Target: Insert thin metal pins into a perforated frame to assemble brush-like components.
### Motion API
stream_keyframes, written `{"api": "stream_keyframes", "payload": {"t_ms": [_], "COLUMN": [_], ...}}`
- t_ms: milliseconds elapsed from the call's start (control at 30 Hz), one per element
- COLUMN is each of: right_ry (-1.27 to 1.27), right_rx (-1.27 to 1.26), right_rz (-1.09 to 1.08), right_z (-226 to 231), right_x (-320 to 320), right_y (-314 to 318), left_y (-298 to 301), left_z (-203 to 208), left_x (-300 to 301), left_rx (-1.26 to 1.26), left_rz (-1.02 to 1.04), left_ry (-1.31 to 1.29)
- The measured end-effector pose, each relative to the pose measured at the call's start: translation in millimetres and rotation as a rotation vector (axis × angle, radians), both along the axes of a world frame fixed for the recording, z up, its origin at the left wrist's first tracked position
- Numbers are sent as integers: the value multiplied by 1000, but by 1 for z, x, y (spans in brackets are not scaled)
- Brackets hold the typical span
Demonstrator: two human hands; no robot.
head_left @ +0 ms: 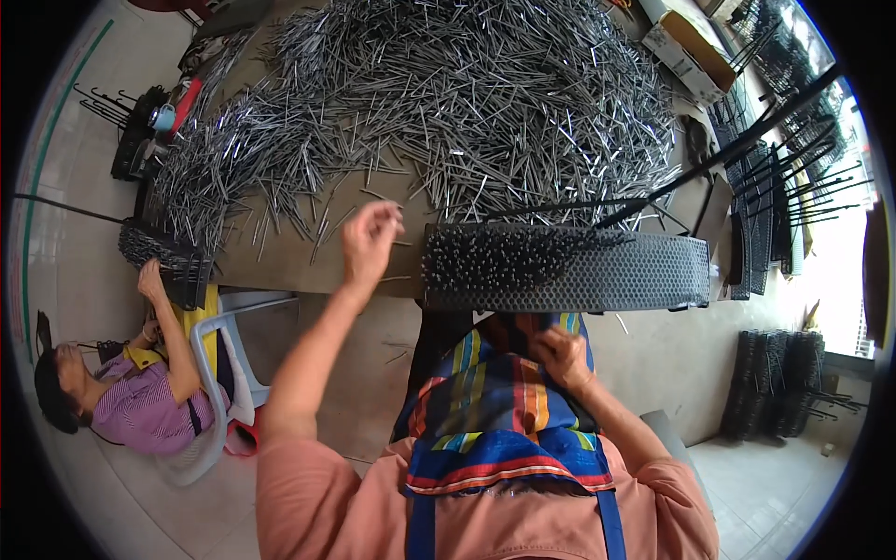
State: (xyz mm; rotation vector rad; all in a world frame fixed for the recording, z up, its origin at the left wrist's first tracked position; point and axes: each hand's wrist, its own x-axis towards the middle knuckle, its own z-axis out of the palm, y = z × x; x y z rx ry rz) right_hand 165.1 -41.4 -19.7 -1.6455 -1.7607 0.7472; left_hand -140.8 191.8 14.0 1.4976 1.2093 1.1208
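My left hand (368, 241) is raised over the near edge of the brown table (271, 266), fingers pinched together on what looks like a thin metal pin; the pin is too small to be sure of. My right hand (563, 357) rests low on my striped apron (495, 411), just under a black curved perforated strip (597, 273). The left half of that strip is filled with upright metal pins (504, 264). A big heap of loose grey metal pins (448, 103) covers the table beyond.
A second person in a striped shirt (140, 406) sits at the left on a white plastic chair (219, 373), a hand on another black strip (163, 254). Stacks of black strips with long rods (775, 168) stand at right, more (779, 383) on the floor. A cardboard box (691, 47) lies far right.
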Motion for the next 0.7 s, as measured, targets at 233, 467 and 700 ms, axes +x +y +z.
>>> {"api": "stream_keyframes", "payload": {"t_ms": [233,467,700], "right_ry": [111,202,115], "right_rx": [-325,-612,-672], "right_rz": [-86,-135,-99], "right_z": [-28,-49,-65], "right_x": [13,28,35], "right_y": [0,4,2], "left_y": [197,344,423], "left_z": [-34,-67,-85], "left_x": [23,60,72], "left_rx": [567,772,1060], "left_rz": [93,-199,-405], "left_ry": [876,1339,1461]}}
